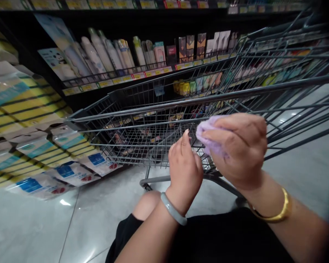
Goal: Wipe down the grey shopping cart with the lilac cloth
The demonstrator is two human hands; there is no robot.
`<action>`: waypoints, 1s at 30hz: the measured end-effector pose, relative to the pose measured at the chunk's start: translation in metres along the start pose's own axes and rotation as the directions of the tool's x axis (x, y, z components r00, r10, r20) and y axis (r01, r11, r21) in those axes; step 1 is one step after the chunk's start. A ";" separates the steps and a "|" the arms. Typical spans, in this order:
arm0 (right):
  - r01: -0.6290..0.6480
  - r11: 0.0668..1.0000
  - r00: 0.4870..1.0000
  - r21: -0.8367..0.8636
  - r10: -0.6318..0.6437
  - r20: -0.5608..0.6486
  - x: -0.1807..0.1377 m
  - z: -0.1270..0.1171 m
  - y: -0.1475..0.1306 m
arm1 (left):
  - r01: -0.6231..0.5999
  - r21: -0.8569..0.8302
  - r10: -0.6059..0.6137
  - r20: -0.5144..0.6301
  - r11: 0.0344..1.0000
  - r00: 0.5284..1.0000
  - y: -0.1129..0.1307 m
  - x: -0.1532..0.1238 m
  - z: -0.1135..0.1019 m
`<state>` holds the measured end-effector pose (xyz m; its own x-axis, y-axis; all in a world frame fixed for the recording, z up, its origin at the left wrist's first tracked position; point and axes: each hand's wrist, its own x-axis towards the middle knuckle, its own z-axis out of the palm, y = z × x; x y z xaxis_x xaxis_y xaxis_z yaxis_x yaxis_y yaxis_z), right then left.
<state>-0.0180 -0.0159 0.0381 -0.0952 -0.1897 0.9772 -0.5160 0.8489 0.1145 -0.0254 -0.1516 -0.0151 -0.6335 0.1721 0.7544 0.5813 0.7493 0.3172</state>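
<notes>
Pale lilac cloth (207,134), one; soft, fuzzy-looking surface. State: crumpled into a loose wad, partly hidden. Pose: held aloft, gripped by the right hand (237,151), bulging out leftward. Place: right of centre, nearer than the wire shopping cart's (164,106) rail.

shelf (138,76): bottles (98,54) in a row, patterned dark boxes (190,47) to their right | yellow packs (23,96) at left | glossy grey floor (44,223)

Glossy grey floor (98,212), light glints (64,202), dark shelves (120,80)
</notes>
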 end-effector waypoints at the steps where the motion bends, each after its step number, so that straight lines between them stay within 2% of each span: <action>1: -0.004 1.000 1.000 -0.011 0.004 -0.028 0.001 0.001 -0.001 | 0.000 0.000 0.000 -0.008 1.000 1.000 0.001 0.000 0.001; 2: 0.007 1.000 1.000 -0.030 -0.007 -0.019 0.000 0.004 -0.002 | -0.001 -0.006 0.001 -0.016 1.000 1.000 0.001 0.000 0.002; 7: 0.087 0.996 0.975 -0.035 -0.078 0.207 -0.016 0.012 -0.003 | -0.026 -0.042 0.026 -0.001 0.999 1.000 -0.005 -0.001 0.001; 8: 0.072 0.997 0.979 -0.019 -0.067 0.194 -0.013 0.010 0.000 | -0.035 -0.044 0.036 0.013 0.998 0.999 -0.006 0.000 -0.001; 10: 0.046 0.998 0.996 -0.030 -0.043 0.083 -0.001 0.002 0.006 | -0.061 -0.036 0.062 0.014 0.997 0.998 -0.007 0.001 -0.008; 12: 0.030 0.995 0.998 -0.096 -0.035 -0.052 0.014 -0.004 0.011 | -0.099 -0.026 0.099 -0.029 0.995 0.995 -0.005 0.003 -0.019; 13: 0.028 0.992 0.996 -0.126 -0.038 -0.078 0.020 -0.006 0.012 | -0.121 -0.032 0.119 -0.061 0.992 0.991 -0.004 0.005 -0.025; 15: 0.058 0.988 0.998 -0.144 -0.060 -0.010 0.024 -0.006 0.014 | -0.158 -0.047 0.150 -0.140 0.986 0.979 0.001 0.012 -0.037; 18: 0.138 0.989 0.980 -0.057 -0.128 0.154 0.024 -0.006 0.015 | -0.200 -0.036 0.186 -0.239 0.979 0.953 0.008 0.034 -0.056; 20: 0.134 0.991 0.979 -0.011 -0.131 0.154 0.031 -0.012 0.020 | -0.224 -0.014 0.210 -0.294 0.974 0.932 0.012 0.057 -0.068; 21: 0.116 0.993 0.987 -0.014 -0.114 0.114 0.038 -0.015 0.023 | -0.231 0.006 0.222 -0.300 0.973 0.928 0.013 0.070 -0.073; 24: 0.048 0.996 0.996 -0.075 -0.053 -0.071 0.060 -0.019 0.030 | -0.218 0.114 0.239 -0.241 0.969 0.940 0.014 0.109 -0.083; 25: 0.042 0.995 0.994 -0.095 -0.051 -0.096 0.064 -0.017 0.030 | -0.224 0.148 0.251 -0.194 0.963 0.948 0.014 0.120 -0.083; 26: 0.059 0.992 0.994 -0.113 -0.069 -0.087 0.064 -0.015 0.030 | -0.244 0.171 0.265 -0.111 0.954 0.958 0.013 0.128 -0.082; 28: 0.164 0.980 0.986 -0.113 -0.163 0.018 0.055 -0.011 0.028 | -0.303 0.209 0.301 0.040 0.930 0.953 0.013 0.138 -0.076; 30: 0.264 0.962 0.959 -0.072 -0.254 0.125 0.044 -0.015 0.029 | -0.332 0.268 0.317 0.099 0.904 0.943 0.013 0.139 -0.068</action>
<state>-0.0245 0.0077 0.0869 -0.0664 -0.4591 0.8859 -0.4603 0.8019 0.3810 -0.0715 -0.1614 0.1333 -0.4639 0.4632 0.7551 0.5994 0.7918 -0.1175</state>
